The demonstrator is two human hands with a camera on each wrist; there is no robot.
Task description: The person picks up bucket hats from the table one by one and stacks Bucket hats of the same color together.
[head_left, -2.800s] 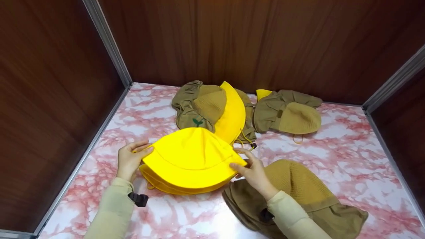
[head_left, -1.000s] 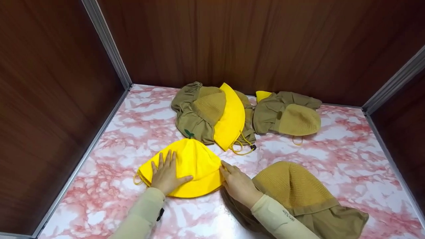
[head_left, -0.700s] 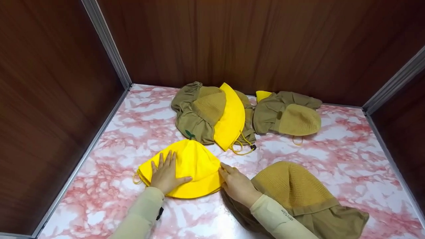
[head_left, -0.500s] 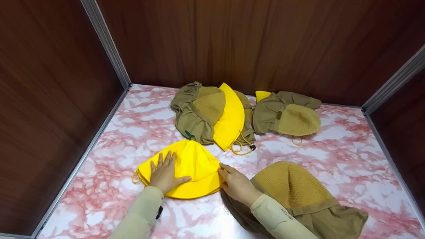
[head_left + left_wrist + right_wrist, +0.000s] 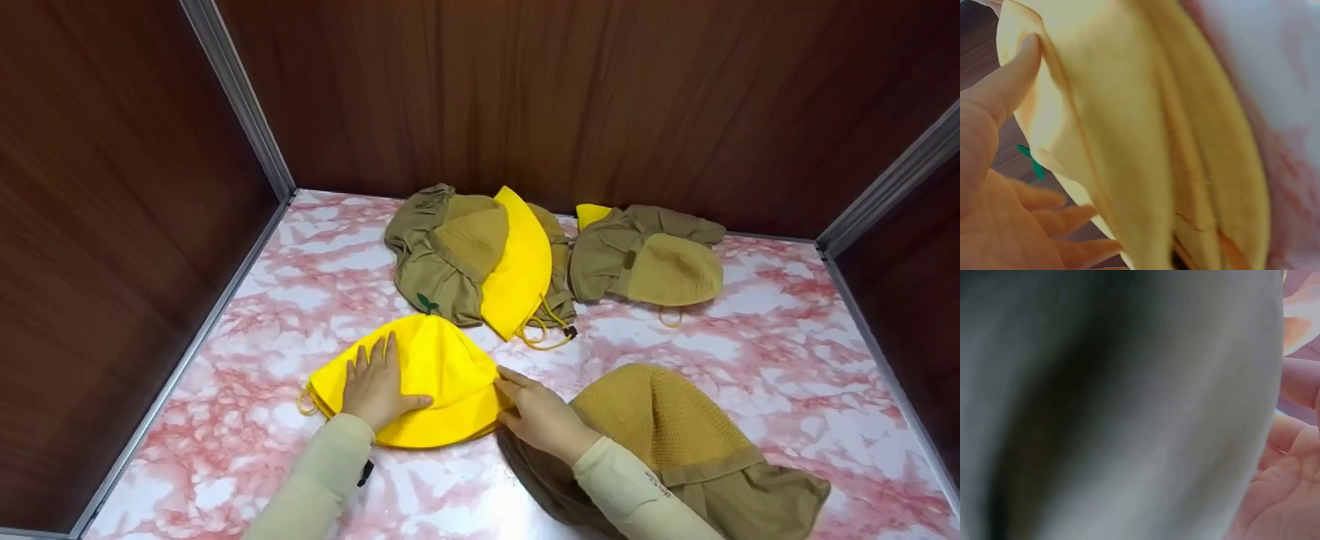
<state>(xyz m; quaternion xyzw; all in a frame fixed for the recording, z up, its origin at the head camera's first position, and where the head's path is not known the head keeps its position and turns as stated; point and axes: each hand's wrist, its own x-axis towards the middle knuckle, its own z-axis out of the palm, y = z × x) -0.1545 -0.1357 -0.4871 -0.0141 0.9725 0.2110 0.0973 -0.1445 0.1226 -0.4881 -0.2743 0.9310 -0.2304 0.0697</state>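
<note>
1. Head view: yellow cloth bucket hat [image 5: 450, 367] lies flattened on pink-&-white marbled desk [image 5: 247, 330], front, L of ctr; crown pts to back. Green two-leaf sprout [image 5: 427, 304] on its tip, thin yellow cord loop [image 5: 304, 405] at L end.
2. Same view: bare L hand [image 5: 377, 388] rests on hat's L half, grip apart, fingers & thumb spread. Bare R hand [image 5: 544, 416] touches hat's R edge; can't tell if grip pinches brim.
3. Same view: big olive-brn hat w/ tan mesh crown [image 5: 667, 420] front R, partly behind pale cream R sleeve [image 5: 630, 480]. At back ctr, crumpled olive-brn mesh hat [image 5: 472, 232] next to yellow curved brim [image 5: 521, 262]; right of these, another olive-brn hat w/ rounded mesh cap [image 5: 675, 270]. Dark wood-grain panel [image 5: 525, 90] behind.
4. L wrist view: yellow hat fills middle, brim layers to R; thumb on cloth, fingers apart.
5. R wrist view: mostly blurred grayish cover; R fingers partly visible at edge, grip unclear.
</note>
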